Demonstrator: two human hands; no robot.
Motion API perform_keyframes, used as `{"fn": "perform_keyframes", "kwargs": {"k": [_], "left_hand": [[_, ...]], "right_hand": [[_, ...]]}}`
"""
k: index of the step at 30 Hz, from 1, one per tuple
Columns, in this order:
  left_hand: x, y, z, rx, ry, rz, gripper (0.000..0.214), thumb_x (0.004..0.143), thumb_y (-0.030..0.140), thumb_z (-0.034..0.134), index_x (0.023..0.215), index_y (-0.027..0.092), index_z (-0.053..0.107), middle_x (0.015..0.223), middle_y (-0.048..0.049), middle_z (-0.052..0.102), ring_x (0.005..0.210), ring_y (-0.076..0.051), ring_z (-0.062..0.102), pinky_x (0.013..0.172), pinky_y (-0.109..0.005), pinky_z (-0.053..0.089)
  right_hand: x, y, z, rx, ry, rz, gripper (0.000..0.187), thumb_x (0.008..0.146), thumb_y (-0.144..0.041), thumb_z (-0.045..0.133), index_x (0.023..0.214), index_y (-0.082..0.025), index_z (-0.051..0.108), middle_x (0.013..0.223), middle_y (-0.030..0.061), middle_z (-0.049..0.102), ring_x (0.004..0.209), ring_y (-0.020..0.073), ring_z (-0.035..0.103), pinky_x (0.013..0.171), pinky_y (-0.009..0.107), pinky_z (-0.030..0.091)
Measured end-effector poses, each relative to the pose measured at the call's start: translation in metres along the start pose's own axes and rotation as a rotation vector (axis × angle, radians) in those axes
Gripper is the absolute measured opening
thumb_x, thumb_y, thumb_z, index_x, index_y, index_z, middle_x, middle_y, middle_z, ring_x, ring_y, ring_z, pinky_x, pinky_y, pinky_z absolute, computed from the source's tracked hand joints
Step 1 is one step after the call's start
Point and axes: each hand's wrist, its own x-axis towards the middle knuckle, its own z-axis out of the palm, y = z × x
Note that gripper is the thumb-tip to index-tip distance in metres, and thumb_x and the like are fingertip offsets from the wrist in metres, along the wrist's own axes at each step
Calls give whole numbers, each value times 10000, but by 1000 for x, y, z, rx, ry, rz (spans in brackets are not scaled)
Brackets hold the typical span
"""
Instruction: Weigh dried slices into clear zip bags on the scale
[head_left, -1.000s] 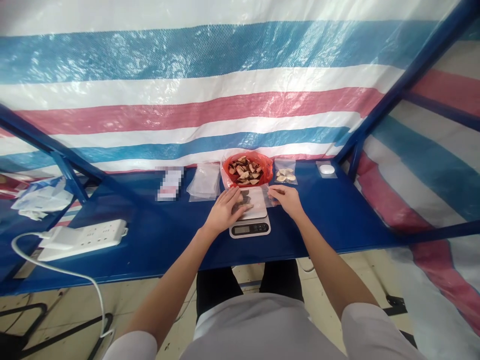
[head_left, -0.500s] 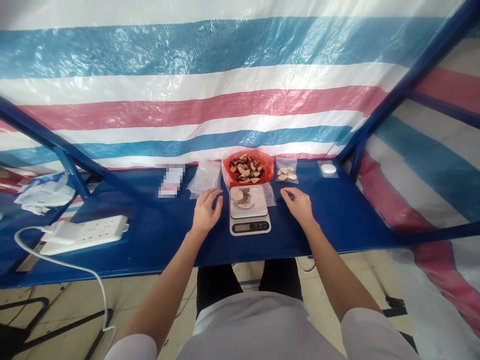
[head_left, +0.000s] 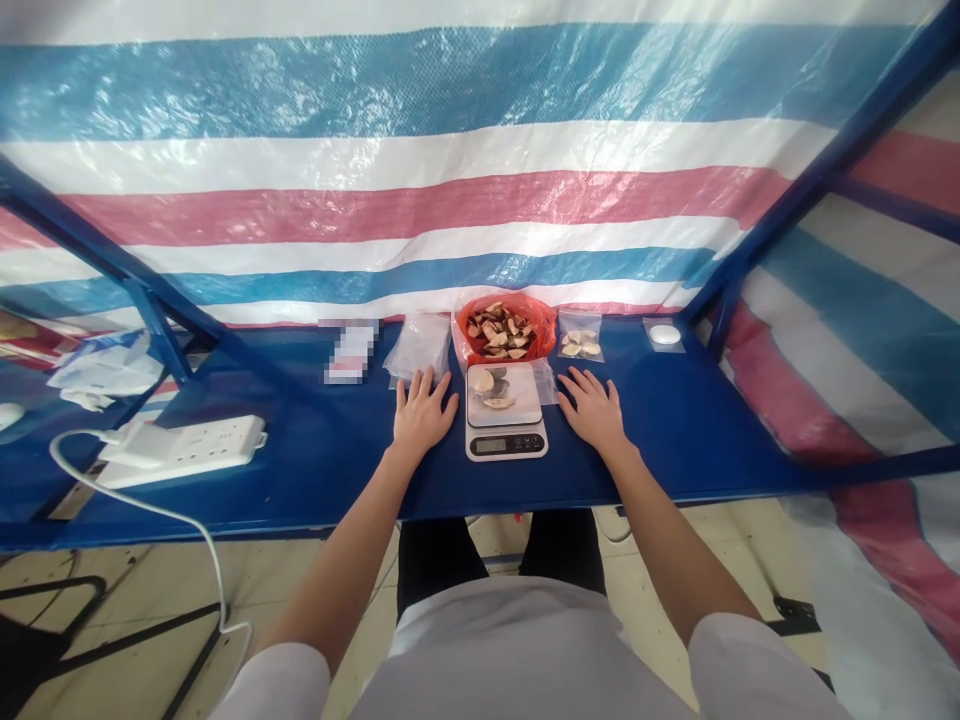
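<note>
A small digital scale [head_left: 506,440] stands on the blue table [head_left: 300,480], with a clear bag of a few dried slices [head_left: 495,390] lying on its white platform. My left hand [head_left: 422,410] lies flat and open on the table just left of the scale. My right hand [head_left: 595,408] lies flat and open just right of it. Neither hand holds anything. Behind the scale sits a red bag [head_left: 505,328] full of dried slices.
A stack of empty clear bags [head_left: 420,345] lies behind my left hand. A small filled bag [head_left: 580,340] and a white round object [head_left: 664,333] lie at the back right. A white power strip [head_left: 184,448] with its cable rests at the left. A striped tarp hangs behind.
Both hands left the bag on the scale's platform, moved outward to either side, and now lie flat on the table. The bag of slices stays on the scale.
</note>
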Motion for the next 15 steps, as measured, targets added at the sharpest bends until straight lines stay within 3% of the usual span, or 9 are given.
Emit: {"fn": "perform_keyframes", "kwargs": {"k": [15], "left_hand": [[2, 3, -3, 17, -62, -12, 556, 1016, 431, 421, 1504, 196, 549, 1605, -162, 457, 1512, -388, 392, 1243, -634, 248]], "right_hand": [[1, -1, -3, 0, -34, 15, 468, 1038, -416, 394, 1433, -289, 610, 1590, 62, 500, 1486, 317, 435, 1219, 652, 264]]}}
